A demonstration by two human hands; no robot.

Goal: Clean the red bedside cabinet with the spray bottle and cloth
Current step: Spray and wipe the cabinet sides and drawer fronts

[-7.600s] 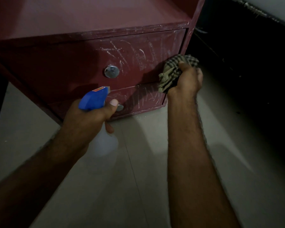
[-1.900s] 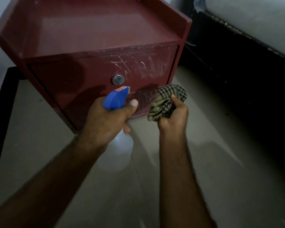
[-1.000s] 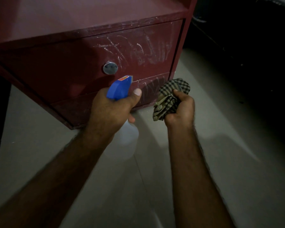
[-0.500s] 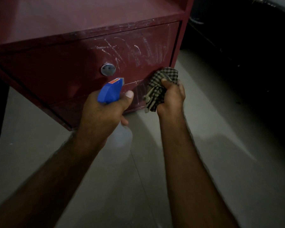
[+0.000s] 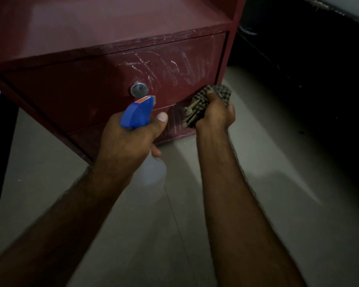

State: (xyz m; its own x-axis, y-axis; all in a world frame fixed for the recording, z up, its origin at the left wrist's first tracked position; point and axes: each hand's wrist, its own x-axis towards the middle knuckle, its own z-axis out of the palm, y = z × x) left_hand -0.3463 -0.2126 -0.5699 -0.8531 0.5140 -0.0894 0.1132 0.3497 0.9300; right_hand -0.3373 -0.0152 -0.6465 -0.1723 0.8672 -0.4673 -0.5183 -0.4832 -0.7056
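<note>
Cloth [image 5: 219, 91] wadded in right hand [image 5: 214, 117] on cabinet [image 5: 87, 94], bottle [image 5: 136, 114] gripped by left hand [image 5: 126, 146] at 9 o'clock; dry-wipe smearing risk

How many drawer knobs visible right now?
1: a round metal knob on the upper drawer, just above the spray bottle. Another on the lower drawer may be hidden behind the left hand.

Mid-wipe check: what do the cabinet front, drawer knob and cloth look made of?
The cabinet front: probably painted or laminated board, matte red; whitish scratches and a chipped pale top edge. The drawer knob: seemingly metal, round with silvery shine. The cloth: woven checked fabric, bunched in soft folds in the right hand.
</note>
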